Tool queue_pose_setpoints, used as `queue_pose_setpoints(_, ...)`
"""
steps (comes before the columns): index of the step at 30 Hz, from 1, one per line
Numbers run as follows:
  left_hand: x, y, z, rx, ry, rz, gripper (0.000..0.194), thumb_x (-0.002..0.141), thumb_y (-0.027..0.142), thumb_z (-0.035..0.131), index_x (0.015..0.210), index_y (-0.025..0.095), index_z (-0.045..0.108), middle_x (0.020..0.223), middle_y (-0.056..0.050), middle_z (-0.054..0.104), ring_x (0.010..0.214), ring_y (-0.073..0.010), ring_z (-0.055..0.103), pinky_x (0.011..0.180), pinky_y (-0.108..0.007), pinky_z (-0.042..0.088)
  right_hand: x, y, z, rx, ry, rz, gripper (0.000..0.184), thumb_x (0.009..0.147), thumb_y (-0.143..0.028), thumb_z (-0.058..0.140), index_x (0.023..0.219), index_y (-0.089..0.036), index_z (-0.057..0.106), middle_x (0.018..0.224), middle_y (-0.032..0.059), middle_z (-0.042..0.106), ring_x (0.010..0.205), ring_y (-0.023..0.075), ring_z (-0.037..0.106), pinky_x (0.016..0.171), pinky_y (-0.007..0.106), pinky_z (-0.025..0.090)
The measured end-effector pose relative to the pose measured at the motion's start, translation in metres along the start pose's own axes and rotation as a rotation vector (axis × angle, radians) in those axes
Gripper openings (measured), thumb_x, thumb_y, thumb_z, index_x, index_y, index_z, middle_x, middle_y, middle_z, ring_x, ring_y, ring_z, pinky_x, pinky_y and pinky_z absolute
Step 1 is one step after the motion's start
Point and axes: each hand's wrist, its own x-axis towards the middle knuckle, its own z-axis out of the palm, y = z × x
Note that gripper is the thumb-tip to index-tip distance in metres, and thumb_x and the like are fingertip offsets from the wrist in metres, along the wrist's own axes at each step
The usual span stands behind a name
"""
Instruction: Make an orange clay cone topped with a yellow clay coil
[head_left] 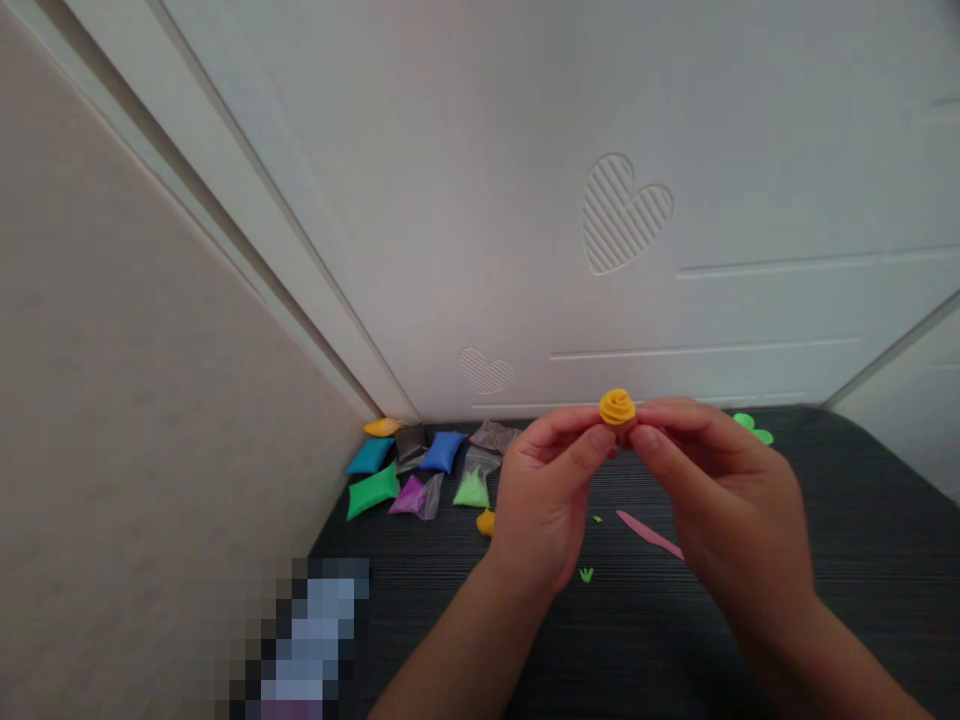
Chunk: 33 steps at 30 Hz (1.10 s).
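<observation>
A small yellow clay rose (pixel 617 406) with spiralled petals is held up above the dark table, its lower part hidden by fingertips. My left hand (pixel 551 490) pinches it from the left with thumb and fingers. From the right, my right hand (pixel 724 500) pinches the same rose at its base. Below on the table lie a pink clay knife (pixel 649 533), partly behind my right hand, a small green grass-like clay piece (pixel 586 575) and a tiny green scrap (pixel 598 519). A yellow clay lump (pixel 486 522) shows beside my left wrist.
Several clay packets lie at the back left, among them a blue one (pixel 442 452), a green one (pixel 373 491) and a purple one (pixel 411 496). A green petal-shaped piece (pixel 752 428) sits behind my right hand. A white panel with hearts (pixel 626 215) rises behind the table.
</observation>
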Motion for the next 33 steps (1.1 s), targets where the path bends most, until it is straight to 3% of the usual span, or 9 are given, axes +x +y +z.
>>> queue_pose_setpoints(4, 0.001, 0.001, -0.003, 0.091, -0.018, 0.055, 0.008, 0.074, 0.019, 0.07, 0.08, 0.023, 0.074, 0.084, 0.002, 0.071, 0.085, -0.0116, 0.063, 0.088, -0.027, 0.048, 0.003, -0.001, -0.005, -0.07, -0.028, -0.046, 0.011, 0.081, -0.02, 0.064, 0.085, -0.028, 0.069, 0.09, -0.0014, 0.067, 0.087, 0.0135, 0.062, 0.076, 0.027, 0.053)
queue_pose_setpoints(13, 0.002, 0.004, -0.007, 0.258, -0.06, 0.161, 0.011, 0.076, 0.015, 0.068, 0.082, 0.023, 0.074, 0.084, 0.0, 0.069, 0.082, -0.0112, 0.064, 0.082, -0.025, 0.05, 0.006, -0.009, -0.013, -0.32, -0.05, -0.092, 0.007, 0.081, -0.023, 0.065, 0.083, -0.029, 0.068, 0.086, -0.0036, 0.067, 0.079, 0.0114, 0.062, 0.071, 0.025, 0.048)
queue_pose_setpoints(20, 0.003, 0.003, -0.007, 0.169, -0.028, 0.078, 0.008, 0.075, 0.019, 0.07, 0.081, 0.023, 0.073, 0.083, 0.001, 0.071, 0.082, -0.0115, 0.064, 0.083, -0.025, 0.049, 0.005, -0.006, -0.009, -0.28, -0.042, -0.052, 0.007, 0.082, -0.026, 0.063, 0.085, -0.029, 0.069, 0.088, -0.0035, 0.069, 0.082, 0.0129, 0.063, 0.072, 0.026, 0.05)
queue_pose_setpoints(24, 0.003, 0.002, -0.006, 0.111, -0.023, 0.066, 0.008, 0.075, 0.019, 0.07, 0.081, 0.024, 0.073, 0.081, 0.003, 0.072, 0.08, -0.0087, 0.064, 0.083, -0.022, 0.048, 0.007, -0.009, -0.01, -0.311, -0.03, -0.023, 0.009, 0.081, -0.027, 0.064, 0.086, -0.031, 0.071, 0.082, -0.0053, 0.072, 0.073, 0.012, 0.065, 0.065, 0.025, 0.051)
queue_pose_setpoints(33, 0.002, 0.002, -0.008, 0.237, -0.014, 0.141, 0.011, 0.075, 0.017, 0.07, 0.083, 0.023, 0.073, 0.084, 0.001, 0.071, 0.081, -0.0112, 0.065, 0.082, -0.024, 0.05, 0.004, -0.009, -0.009, -0.445, -0.02, -0.132, 0.012, 0.081, -0.02, 0.063, 0.085, -0.03, 0.069, 0.082, -0.0057, 0.071, 0.072, 0.0106, 0.063, 0.066, 0.023, 0.05)
